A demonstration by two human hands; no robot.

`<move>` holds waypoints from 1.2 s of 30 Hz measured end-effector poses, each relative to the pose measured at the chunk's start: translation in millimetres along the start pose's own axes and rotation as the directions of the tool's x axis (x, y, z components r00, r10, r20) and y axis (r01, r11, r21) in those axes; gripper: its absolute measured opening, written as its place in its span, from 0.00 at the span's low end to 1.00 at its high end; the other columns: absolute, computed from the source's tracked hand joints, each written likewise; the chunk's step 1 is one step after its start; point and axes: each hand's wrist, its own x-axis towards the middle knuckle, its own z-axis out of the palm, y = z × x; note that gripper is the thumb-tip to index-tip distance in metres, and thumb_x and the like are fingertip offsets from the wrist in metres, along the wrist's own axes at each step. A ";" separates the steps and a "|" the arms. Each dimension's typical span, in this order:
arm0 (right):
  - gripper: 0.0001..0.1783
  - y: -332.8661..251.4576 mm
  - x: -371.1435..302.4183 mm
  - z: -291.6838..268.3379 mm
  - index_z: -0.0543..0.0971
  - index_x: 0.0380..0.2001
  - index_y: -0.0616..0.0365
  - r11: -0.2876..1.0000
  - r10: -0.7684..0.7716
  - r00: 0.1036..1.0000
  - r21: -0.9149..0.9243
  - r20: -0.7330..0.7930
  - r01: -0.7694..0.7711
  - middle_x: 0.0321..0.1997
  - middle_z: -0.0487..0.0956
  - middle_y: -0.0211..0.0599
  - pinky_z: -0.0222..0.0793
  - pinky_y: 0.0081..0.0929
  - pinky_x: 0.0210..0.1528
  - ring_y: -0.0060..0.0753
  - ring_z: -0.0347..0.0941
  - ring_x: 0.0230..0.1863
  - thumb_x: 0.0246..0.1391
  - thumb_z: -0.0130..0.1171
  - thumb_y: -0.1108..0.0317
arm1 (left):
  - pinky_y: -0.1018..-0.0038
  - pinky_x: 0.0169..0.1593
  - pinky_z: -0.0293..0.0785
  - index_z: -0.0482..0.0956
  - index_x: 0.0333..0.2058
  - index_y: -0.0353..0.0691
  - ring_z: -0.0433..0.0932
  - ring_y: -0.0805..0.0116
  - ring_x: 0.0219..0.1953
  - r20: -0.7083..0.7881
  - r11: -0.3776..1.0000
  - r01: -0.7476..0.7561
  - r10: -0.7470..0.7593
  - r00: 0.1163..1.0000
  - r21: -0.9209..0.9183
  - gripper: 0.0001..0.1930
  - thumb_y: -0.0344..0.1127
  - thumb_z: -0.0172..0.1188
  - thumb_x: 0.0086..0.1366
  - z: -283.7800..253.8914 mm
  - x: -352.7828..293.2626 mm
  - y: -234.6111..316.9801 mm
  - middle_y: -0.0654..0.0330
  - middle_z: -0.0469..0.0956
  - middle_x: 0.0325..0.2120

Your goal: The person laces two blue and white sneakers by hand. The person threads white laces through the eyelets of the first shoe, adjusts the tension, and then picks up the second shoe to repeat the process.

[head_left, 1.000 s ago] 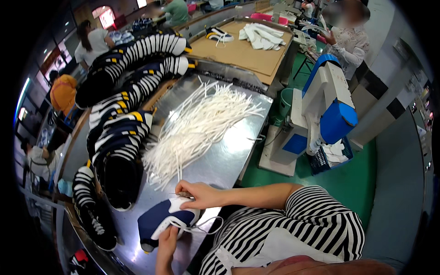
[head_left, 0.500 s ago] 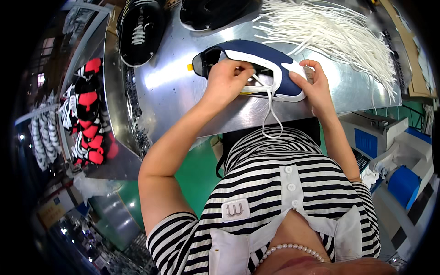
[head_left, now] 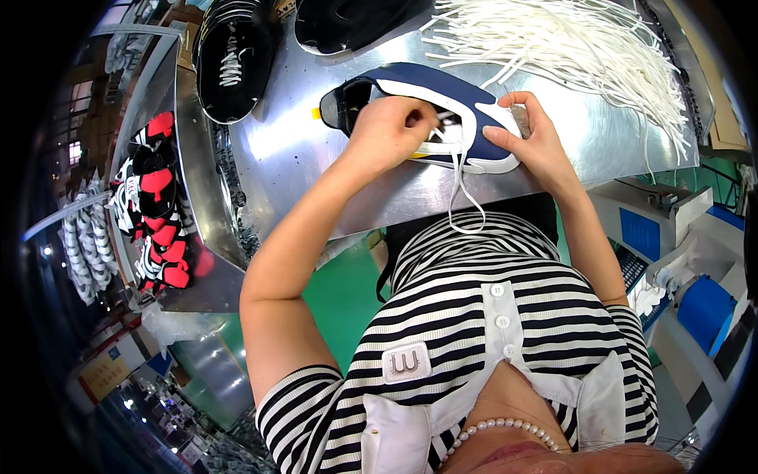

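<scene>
A navy shoe upper [head_left: 442, 82] with white trim lies on its side on the metal table, its heel pointing left and its toe right. My left hand [head_left: 388, 130] reaches over the shoe's opening, thumb and fingertips closed in a pinch on a white shoelace [head_left: 472, 231]. The fingertips are slightly blurred. Part of the lace runs across the opening, and a loop of it hangs past the table's near edge. My right hand [head_left: 537, 142] grips the toe end, thumb on top and index finger curled at the far side.
A thick bundle of white laces [head_left: 553, 47] spreads over the table's far right. Two black shoes, one laced [head_left: 230, 71] and one partly cut off [head_left: 347, 24], sit at the far left. Red, black and white shoe pieces [head_left: 158, 193] are piled left of the metal table [head_left: 292, 189].
My left hand has shifted a little at the opening, still pinching the lace. The shoe and both hands appear slightly farther left in the picture, as the whole view has moved.
</scene>
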 end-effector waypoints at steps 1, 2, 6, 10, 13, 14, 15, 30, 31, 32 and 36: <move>0.26 -0.4 1.3 -0.4 0.70 0.48 0.56 1.000 0.001 1.000 -0.010 -0.008 -0.001 0.37 0.77 0.33 0.67 0.18 0.37 0.20 0.71 0.36 0.49 0.71 0.64 | 0.62 0.39 0.74 0.83 0.29 0.37 0.80 0.52 0.31 -0.050 0.995 -0.033 0.037 0.998 0.091 0.07 0.33 0.60 0.56 -4.6 -2.9 -3.2 0.53 0.81 0.25; 0.29 -0.8 1.9 -1.9 0.70 0.48 0.56 1.000 0.003 1.000 -0.015 -0.020 -0.004 0.36 0.76 0.33 0.67 0.19 0.37 0.21 0.70 0.36 0.47 0.73 0.60 | 0.59 0.38 0.73 0.80 0.25 0.37 0.77 0.50 0.32 -0.165 0.947 -0.187 0.234 0.958 0.261 0.03 0.29 0.58 0.56 -13.9 -6.5 -9.3 0.51 0.78 0.24; 0.28 -4.0 -3.1 -16.7 0.72 0.48 0.56 0.994 -0.007 0.997 0.110 -0.081 0.015 0.37 0.77 0.33 0.67 0.17 0.35 0.20 0.71 0.35 0.47 0.73 0.60 | 0.64 0.44 0.73 0.79 0.35 0.39 0.78 0.55 0.38 -0.420 0.762 -0.052 0.412 0.808 0.646 0.07 0.23 0.61 0.57 -89.5 -29.1 -46.5 0.56 0.81 0.34; 0.25 -7.9 -9.8 -39.0 0.73 0.47 0.53 0.995 0.057 0.998 0.084 0.003 -0.057 0.39 0.76 0.34 0.68 0.19 0.40 0.21 0.72 0.39 0.49 0.72 0.61 | 0.58 0.41 0.73 0.82 0.33 0.37 0.78 0.48 0.35 -0.624 0.439 0.482 0.274 0.732 0.758 0.06 0.31 0.61 0.58 -206.3 -121.0 -155.7 0.51 0.80 0.30; 0.25 12.4 -1.8 -34.1 0.73 0.47 0.53 0.994 -0.093 0.995 -0.052 -0.033 0.091 0.37 0.78 0.38 0.69 0.26 0.42 0.29 0.75 0.41 0.50 0.70 0.56 | 0.69 0.41 0.74 0.82 0.35 0.35 0.78 0.64 0.34 -0.690 0.896 0.281 0.037 0.723 0.343 0.07 0.31 0.61 0.62 -149.6 -96.6 -107.4 0.58 0.80 0.31; 0.27 10.2 0.3 -29.3 0.73 0.48 0.53 0.951 -0.192 0.980 -0.257 -0.055 0.172 0.35 0.79 0.40 0.70 0.26 0.40 0.32 0.76 0.39 0.50 0.70 0.53 | 0.73 0.44 0.73 0.81 0.36 0.34 0.76 0.70 0.37 -0.623 0.989 0.119 -0.042 0.781 0.082 0.07 0.31 0.62 0.62 -120.1 -81.7 -78.6 0.59 0.80 0.35; 0.28 6.6 3.1 -25.7 0.73 0.49 0.53 0.861 -0.292 0.955 -0.449 -0.056 0.238 0.34 0.80 0.42 0.70 0.26 0.37 0.34 0.78 0.36 0.50 0.69 0.51 | 0.71 0.48 0.72 0.79 0.35 0.34 0.76 0.68 0.42 -0.460 0.997 -0.039 0.003 0.888 -0.068 0.05 0.29 0.62 0.61 -93.4 -70.5 -34.6 0.57 0.80 0.39; 0.09 -28.9 -5.3 30.9 0.80 0.39 0.61 0.938 -0.036 0.996 0.347 0.085 0.005 0.33 0.78 0.27 0.61 0.12 0.27 0.10 0.66 0.26 0.57 0.63 0.67 | 0.66 0.47 0.70 0.81 0.32 0.38 0.74 0.58 0.42 -0.328 0.944 -0.324 0.286 0.900 -0.066 0.05 0.28 0.66 0.55 5.5 -0.9 41.9 0.57 0.78 0.39; 0.09 -27.5 -4.4 32.2 0.79 0.38 0.61 0.911 -0.006 0.994 0.409 0.112 -0.041 0.33 0.79 0.28 0.60 0.11 0.26 0.10 0.65 0.24 0.57 0.62 0.68 | 0.65 0.46 0.71 0.81 0.32 0.38 0.75 0.57 0.42 -0.338 0.956 -0.293 0.274 0.900 -0.005 0.05 0.28 0.66 0.55 3.1 -5.5 39.5 0.56 0.79 0.38; 0.09 -25.4 -2.8 30.7 0.78 0.38 0.61 0.879 0.023 0.991 0.470 0.132 -0.083 0.33 0.79 0.29 0.59 0.11 0.24 0.10 0.64 0.21 0.57 0.62 0.68 | 0.65 0.46 0.71 0.81 0.32 0.38 0.76 0.57 0.41 -0.344 0.962 -0.268 0.270 0.899 0.055 0.06 0.28 0.67 0.55 -2.0 -10.5 37.8 0.55 0.79 0.37; 0.10 -16.4 0.3 33.2 0.77 0.40 0.62 0.928 0.007 1.000 0.373 -0.029 0.004 0.30 0.81 0.29 0.59 0.12 0.22 0.11 0.62 0.19 0.56 0.61 0.70 | 0.69 0.46 0.73 0.81 0.41 0.35 0.78 0.61 0.42 -0.058 0.996 -0.007 0.012 0.998 0.084 0.14 0.40 0.61 0.65 -19.9 -31.3 6.2 0.54 0.81 0.39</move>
